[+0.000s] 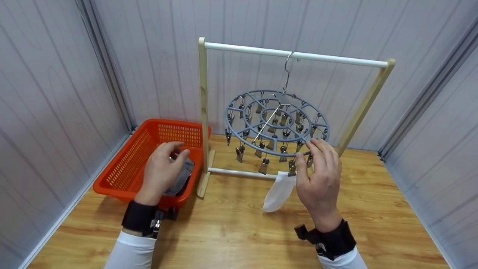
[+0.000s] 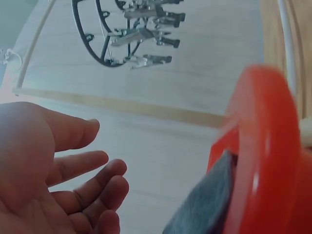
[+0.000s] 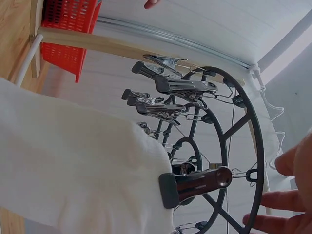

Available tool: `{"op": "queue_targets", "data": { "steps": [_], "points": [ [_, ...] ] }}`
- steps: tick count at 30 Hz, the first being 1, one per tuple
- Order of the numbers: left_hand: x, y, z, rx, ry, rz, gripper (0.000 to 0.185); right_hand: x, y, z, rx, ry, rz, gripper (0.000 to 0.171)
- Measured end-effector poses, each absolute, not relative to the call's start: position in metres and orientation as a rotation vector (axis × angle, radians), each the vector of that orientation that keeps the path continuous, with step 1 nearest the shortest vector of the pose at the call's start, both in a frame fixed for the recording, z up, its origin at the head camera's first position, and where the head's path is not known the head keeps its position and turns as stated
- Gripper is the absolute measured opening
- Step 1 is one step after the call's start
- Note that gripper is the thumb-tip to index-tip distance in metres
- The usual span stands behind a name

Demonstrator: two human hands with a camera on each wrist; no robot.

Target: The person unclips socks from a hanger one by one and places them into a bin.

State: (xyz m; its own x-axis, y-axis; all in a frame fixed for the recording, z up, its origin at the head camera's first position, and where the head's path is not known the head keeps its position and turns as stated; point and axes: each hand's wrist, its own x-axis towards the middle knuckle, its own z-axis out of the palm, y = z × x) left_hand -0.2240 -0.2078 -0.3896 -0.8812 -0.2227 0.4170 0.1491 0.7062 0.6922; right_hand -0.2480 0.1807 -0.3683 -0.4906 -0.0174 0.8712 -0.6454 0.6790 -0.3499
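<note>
My left hand [image 1: 173, 155] hovers over an orange basket [image 1: 127, 168], just above a grey cloth [image 1: 183, 178] lying inside it. In the left wrist view the left hand [image 2: 63, 180] has loose, bent fingers and an empty palm, beside the basket's rim [image 2: 263, 146] and the grey cloth [image 2: 204, 204]. My right hand [image 1: 308, 158] is raised at the front rim of a round grey clip hanger [image 1: 227, 120], holding nothing. A white sock [image 1: 278, 190] hangs from a metal clip [image 1: 291, 168] beside my thumb. The right wrist view shows that clip [image 3: 195, 183] biting the sock [image 3: 73, 165].
The hanger hooks onto the white bar [image 1: 298, 55] of a wooden rack [image 1: 203, 112] standing on a wooden table top [image 1: 231, 228]. Several empty clips dangle from the hanger. Grey panel walls close in on the left, back and right.
</note>
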Motion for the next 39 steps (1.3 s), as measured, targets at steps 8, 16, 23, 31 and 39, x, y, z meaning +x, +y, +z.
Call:
{"op": "queue_targets", "data": {
  "steps": [8, 16, 23, 31, 39],
  "points": [
    [-0.223, -0.190, -0.389, -0.061, -2.436, -1.059, 0.034, -0.246, 0.177, -0.369, 0.554, -1.975, 0.883, 0.032],
    [-0.225, -0.169, -0.393, -0.216, -2.409, -1.121, 0.029, -0.242, 0.176, -0.368, 0.666, -1.936, 0.952, 0.027],
    [-0.226, -0.143, -0.402, -0.364, -2.426, -1.360, 0.027, -0.243, 0.180, -0.365, 0.685, -1.867, 0.975, 0.027],
    [-0.226, -0.112, -0.417, -0.475, -2.433, -1.566, 0.043, -0.247, 0.180, -0.366, 0.583, -1.933, 0.795, 0.034],
    [-0.222, -0.087, -0.435, -0.566, -2.503, -1.617, 0.065, -0.245, 0.172, -0.368, 0.621, -1.954, 0.811, 0.032]
  ]
}}
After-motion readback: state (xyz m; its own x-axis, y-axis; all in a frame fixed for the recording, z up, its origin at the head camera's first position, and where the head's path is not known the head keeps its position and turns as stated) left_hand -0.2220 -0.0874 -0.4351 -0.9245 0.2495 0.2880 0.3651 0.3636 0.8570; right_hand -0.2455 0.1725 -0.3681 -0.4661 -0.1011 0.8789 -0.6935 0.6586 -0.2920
